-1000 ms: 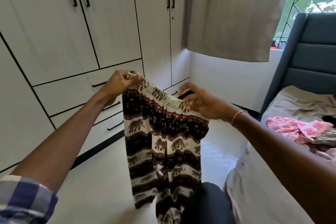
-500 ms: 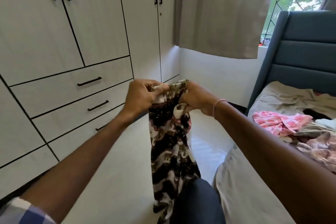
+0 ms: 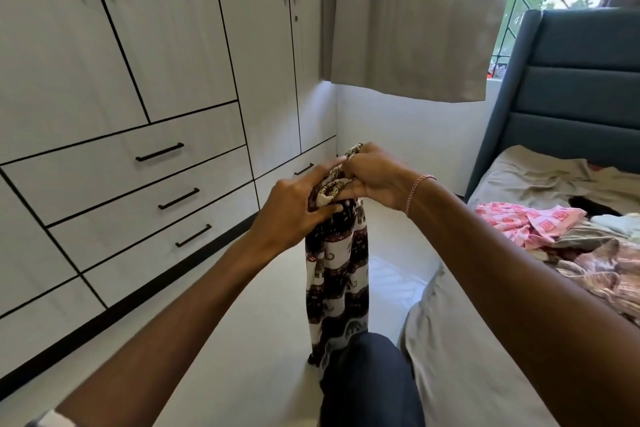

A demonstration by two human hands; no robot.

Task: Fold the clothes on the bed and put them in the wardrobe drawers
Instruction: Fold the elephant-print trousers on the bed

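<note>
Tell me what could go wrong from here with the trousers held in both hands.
1. The trousers hang free, gripped only at the bunched top by the left hand and right hand; the legs may not line up, so the fold could come out crooked.
2. Their lower end hangs by the knee, near the floor, and may drag on it.
3. The drawers in view are all shut and both hands are busy; freeing one could undo the fold.
</note>
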